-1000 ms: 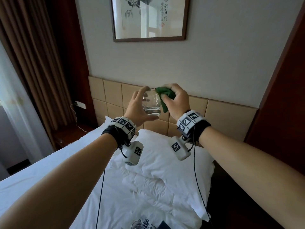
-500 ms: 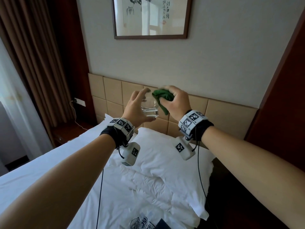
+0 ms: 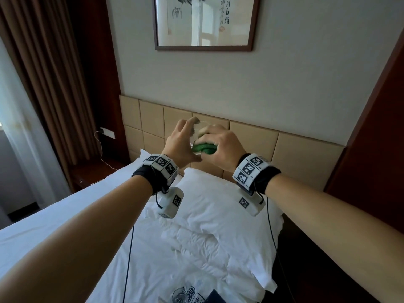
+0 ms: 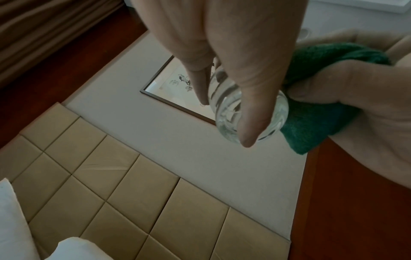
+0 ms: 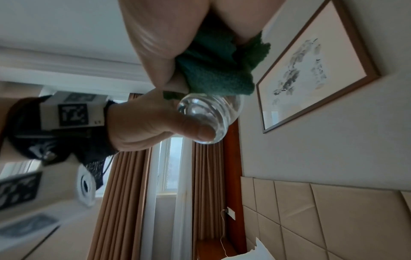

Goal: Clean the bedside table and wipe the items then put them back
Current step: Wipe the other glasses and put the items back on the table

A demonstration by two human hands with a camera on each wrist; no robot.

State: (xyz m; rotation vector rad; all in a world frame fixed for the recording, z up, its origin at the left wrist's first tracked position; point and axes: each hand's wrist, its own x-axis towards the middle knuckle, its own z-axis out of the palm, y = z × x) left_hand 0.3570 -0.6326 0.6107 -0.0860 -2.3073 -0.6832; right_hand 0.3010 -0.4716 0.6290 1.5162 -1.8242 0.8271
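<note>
You are midway through wiping one item: your left hand (image 3: 182, 145) grasps the glass (image 4: 242, 112) by its base, held up in the air above the pillow (image 3: 218, 206), while your right hand (image 3: 220, 147) clutches the green cloth (image 3: 204, 148) against it. Judging by this, putting it back remains. The bedside table is not clearly in view. The headboard (image 3: 306, 149) and picture (image 3: 204, 22) lie beyond, nothing blocking you.

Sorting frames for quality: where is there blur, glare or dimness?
Head view: sharp, window reflection glares on the framed picture. Left wrist view: dim, the glass still readable. Right wrist view: the left hand wristband blurred, bright window behind.
</note>
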